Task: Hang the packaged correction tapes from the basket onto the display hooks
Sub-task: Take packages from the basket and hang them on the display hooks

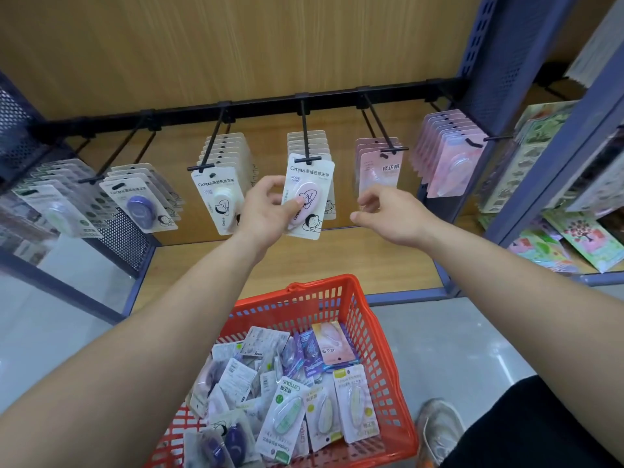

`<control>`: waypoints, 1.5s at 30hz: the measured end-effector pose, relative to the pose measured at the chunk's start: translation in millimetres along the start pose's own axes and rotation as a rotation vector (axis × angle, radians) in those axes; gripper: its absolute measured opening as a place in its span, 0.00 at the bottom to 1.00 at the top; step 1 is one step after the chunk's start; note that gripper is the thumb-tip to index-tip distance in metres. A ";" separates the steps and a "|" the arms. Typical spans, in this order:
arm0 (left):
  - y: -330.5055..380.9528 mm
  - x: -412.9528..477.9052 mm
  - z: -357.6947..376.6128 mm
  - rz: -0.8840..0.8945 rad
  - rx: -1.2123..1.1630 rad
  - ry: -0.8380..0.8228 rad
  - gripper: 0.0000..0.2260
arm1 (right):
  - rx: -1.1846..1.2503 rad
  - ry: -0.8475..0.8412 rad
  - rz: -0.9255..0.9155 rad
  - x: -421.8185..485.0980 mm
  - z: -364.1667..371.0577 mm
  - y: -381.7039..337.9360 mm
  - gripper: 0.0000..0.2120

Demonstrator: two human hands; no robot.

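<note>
The hooks (305, 130) are well stocked, yet the basket (378, 332) holds many packs (287, 417). The left hand (266, 204) pinches a hooked pink pack (310, 173); the right hand (381, 211) has its grip released.

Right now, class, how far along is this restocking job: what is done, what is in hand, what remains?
Done: several display hooks already carry rows of hung packs. In hand: the left hand holds a pink-tape pack at the middle hook's tip; the right hand holds nothing. Left: the red basket holds many loose packs.
</note>
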State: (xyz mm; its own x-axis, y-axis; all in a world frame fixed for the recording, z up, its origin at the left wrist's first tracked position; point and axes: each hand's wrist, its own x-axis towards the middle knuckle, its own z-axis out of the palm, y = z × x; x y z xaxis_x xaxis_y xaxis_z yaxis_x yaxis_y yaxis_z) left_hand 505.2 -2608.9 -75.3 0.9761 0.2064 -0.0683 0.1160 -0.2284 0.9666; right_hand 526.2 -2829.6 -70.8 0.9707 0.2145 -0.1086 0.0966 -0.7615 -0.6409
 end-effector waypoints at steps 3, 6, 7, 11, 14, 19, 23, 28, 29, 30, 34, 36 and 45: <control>-1.3 0.4 -0.4 0.004 -0.021 0.013 0.13 | -0.004 -0.008 -0.008 1.0 0.5 0.2 0.18; -3.4 0.1 -1.8 0.006 -0.037 0.007 0.14 | -0.013 -0.027 -0.024 0.6 2.7 -1.6 0.19; -5.1 0.4 -2.2 0.008 -0.034 0.005 0.14 | -0.021 -0.033 -0.029 0.5 3.2 -1.9 0.19; -9.4 1.6 -2.4 0.002 -0.016 0.020 0.14 | -0.049 -0.056 -0.041 -0.4 5.4 -3.0 0.19; -6.8 10.6 1.8 0.001 -0.011 0.055 0.14 | -0.072 -0.070 -0.043 0.0 6.8 -2.8 0.19; -11.5 33.7 4.4 -0.090 0.001 0.025 0.16 | -0.129 -0.096 -0.055 -0.8 10.7 -3.0 0.19; -17.9 38.7 7.1 -0.131 0.070 0.040 0.20 | -0.233 -0.139 -0.049 0.2 21.4 -1.8 0.19; -47.4 -12.0 -17.2 -0.062 0.408 -0.092 0.28 | -0.357 -0.219 -0.030 -4.1 37.4 -9.8 0.19; -61.8 -28.4 -29.0 -0.062 0.470 -0.131 0.28 | -0.381 -0.231 -0.029 -7.8 43.0 -13.0 0.19; -77.8 -44.6 -42.0 -0.082 0.512 -0.179 0.27 | -0.409 -0.244 -0.028 -12.5 49.8 -15.9 0.19; -147.2 -100.9 -93.1 -0.251 0.658 -0.305 0.22 | -0.468 -0.379 -0.019 -40.7 94.6 -15.7 0.15; -173.6 -121.6 -109.1 -0.319 0.696 -0.325 0.22 | -0.421 -0.448 0.001 -57.0 128.0 -6.3 0.13; -256.3 -179.7 -126.8 -0.397 0.747 -0.459 0.27 | -0.230 -0.632 0.164 -118.3 282.6 54.4 0.33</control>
State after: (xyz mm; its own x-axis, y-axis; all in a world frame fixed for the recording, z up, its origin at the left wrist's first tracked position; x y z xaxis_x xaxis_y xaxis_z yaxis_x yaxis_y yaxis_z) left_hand 276.8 -2466.8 -279.5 0.7988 0.0434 -0.6001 0.3864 -0.8015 0.4563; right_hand 354.4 -2723.6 -307.5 0.6685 0.3482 -0.6571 0.0717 -0.9097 -0.4090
